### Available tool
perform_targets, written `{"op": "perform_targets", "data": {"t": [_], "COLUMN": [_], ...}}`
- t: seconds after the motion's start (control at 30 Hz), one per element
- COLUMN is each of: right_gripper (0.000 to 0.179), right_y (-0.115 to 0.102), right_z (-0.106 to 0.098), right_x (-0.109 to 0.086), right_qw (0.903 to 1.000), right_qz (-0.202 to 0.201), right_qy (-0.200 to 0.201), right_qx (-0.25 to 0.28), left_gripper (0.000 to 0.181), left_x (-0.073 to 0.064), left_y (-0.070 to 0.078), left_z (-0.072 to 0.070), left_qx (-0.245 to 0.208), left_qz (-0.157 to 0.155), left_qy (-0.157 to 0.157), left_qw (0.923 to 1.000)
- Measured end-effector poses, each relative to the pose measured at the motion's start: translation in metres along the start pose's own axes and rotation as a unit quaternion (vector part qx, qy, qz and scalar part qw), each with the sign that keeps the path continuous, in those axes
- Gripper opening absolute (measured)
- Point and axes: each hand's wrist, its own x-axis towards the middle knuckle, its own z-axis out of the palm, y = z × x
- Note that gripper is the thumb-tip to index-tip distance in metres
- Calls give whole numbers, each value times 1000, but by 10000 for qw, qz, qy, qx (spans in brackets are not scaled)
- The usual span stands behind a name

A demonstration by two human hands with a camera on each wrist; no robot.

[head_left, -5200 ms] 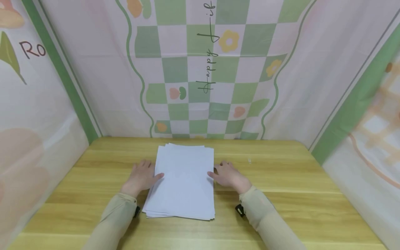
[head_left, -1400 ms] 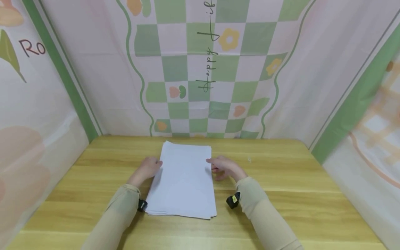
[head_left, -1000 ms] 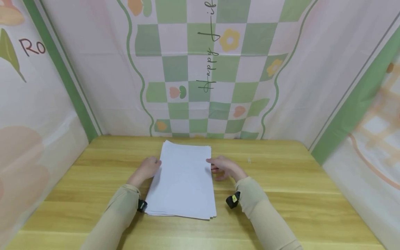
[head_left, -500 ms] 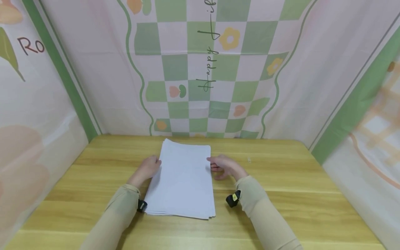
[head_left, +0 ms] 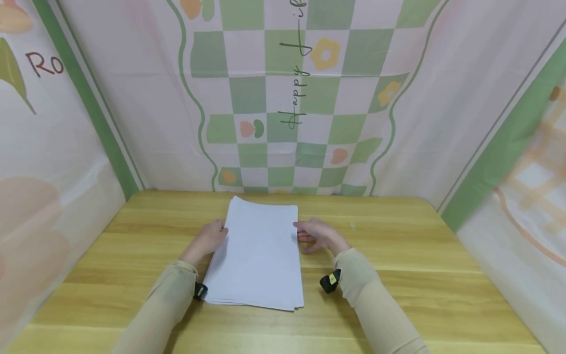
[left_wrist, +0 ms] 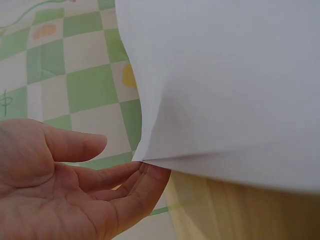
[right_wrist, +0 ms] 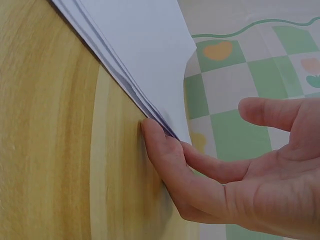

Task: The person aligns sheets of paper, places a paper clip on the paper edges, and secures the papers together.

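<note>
A stack of white paper (head_left: 261, 255) lies on the table in front of me, its long edges running away from me. My left hand (head_left: 207, 240) is at the stack's left edge. In the left wrist view, its fingertips (left_wrist: 155, 175) touch a bent paper edge, while the thumb stands apart from them. At the opposite edge is my right hand (head_left: 319, 235). Its fingers (right_wrist: 172, 160) press against the layered side of the stack in the right wrist view, with the thumb raised away. Several sheets stick out unevenly at the near end.
The wooden table (head_left: 424, 295) extends on both sides of the stack. A small paper clip (head_left: 353, 225) lies beyond the right hand. A green-and-white checked curtain (head_left: 283, 98) hangs behind the table's far edge, with more patterned cloth at both sides.
Since the earliest frame, both hands have turned from lying beside the stack to holding its edges, and its sides have become more even. Over the last second, little has moved.
</note>
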Motion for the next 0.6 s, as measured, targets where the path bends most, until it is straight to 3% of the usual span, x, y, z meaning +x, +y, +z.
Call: {"op": "perform_targets", "data": {"t": [0.37, 0.6], "right_gripper": [48, 36], "right_y": [0, -2], "right_z": [2, 3], "right_x": [2, 5], "right_qw": [10000, 9999], "right_qz": [4, 56], "right_qy": [43, 105], "right_qx": [-9, 22], "left_gripper": [34, 37], "left_x": [0, -2], "left_y": [-4, -4], "left_z": [2, 1], "left_qx": [-3, 2], "left_qz": [113, 105], "left_qy": [37, -8], "left_qw": [9999, 9999]}}
